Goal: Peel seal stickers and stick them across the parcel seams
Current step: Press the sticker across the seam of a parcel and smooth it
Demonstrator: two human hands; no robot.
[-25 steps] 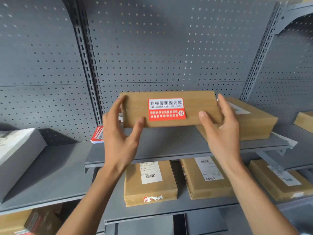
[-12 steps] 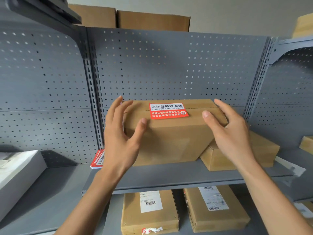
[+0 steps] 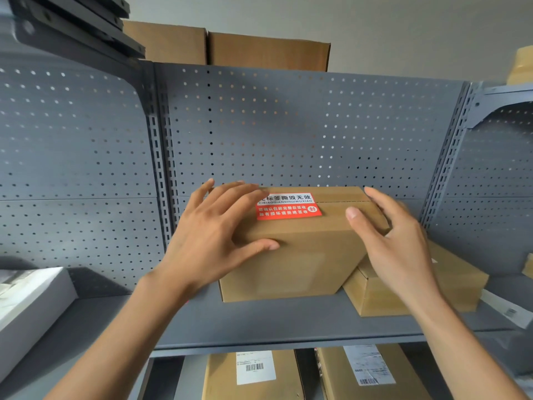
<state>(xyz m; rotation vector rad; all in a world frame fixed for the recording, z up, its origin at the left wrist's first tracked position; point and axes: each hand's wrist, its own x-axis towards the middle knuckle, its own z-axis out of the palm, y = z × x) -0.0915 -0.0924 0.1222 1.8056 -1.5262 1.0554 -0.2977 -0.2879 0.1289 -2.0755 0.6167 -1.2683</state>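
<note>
Since the earlier frames both hands have carried the parcel from a raised, sticker-forward tilt down onto the shelf, and the left hand has slid further across its top. That hand's grip is wide: fingers fairly straight and spread over the upper left of the box, thumb lying on the front face, nothing pinched. The right hand is just as wide, fingers reaching round the right end and thumb resting on the top near the seam. Between them the seal sticker lies flat across that seam, its left edge just under the left fingertips. The parcel sits on the shelf with its right lower corner propped on a second box, so it looks slightly tilted. To finish this step well, I would settle the box flat or square against its neighbour before letting go, then press along the sticker from the middle outward so both halves bond either side of the seam; letting go too early could let it slip off the lower box. By count: two hands, one sealed parcel, one sticker, one box beneath it, two labelled parcels on the lower shelf, two cartons on top of the rack, and one white box at left.
</note>
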